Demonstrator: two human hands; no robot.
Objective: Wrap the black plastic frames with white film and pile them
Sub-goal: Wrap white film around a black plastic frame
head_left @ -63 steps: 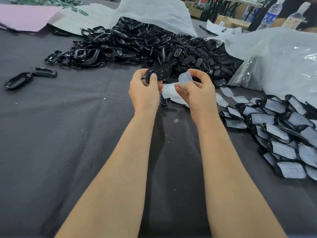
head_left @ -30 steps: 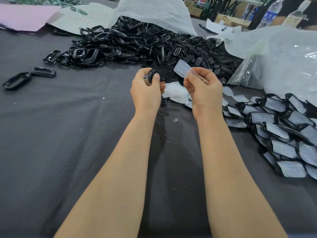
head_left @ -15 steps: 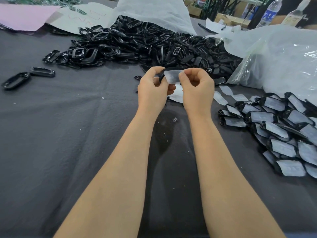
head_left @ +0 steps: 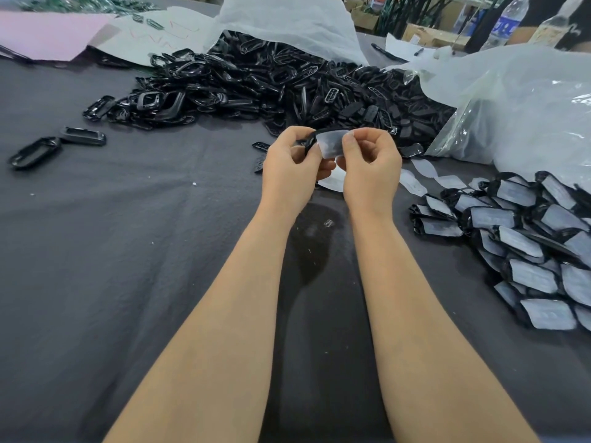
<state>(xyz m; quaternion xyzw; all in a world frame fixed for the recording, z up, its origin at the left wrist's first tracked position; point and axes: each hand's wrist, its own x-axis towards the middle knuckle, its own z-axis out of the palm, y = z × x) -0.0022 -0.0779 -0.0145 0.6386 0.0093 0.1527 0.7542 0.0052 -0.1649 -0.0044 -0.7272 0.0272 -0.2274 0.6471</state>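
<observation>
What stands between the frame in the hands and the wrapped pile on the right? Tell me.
Nothing visible blocks it. The left hand and right hand hold the frame and film above the cloth. Toward the wrapped pile lie only a few loose film pieces, flat on the cloth.

We note our right hand (head_left: 371, 174) now close against our left hand (head_left: 289, 174); two seconds back they sit apart. The film (head_left: 329, 142), then curled loose in the right fingers beside the frame (head_left: 309, 141), now lies flat across its face. Most of the frame is now hidden.
</observation>
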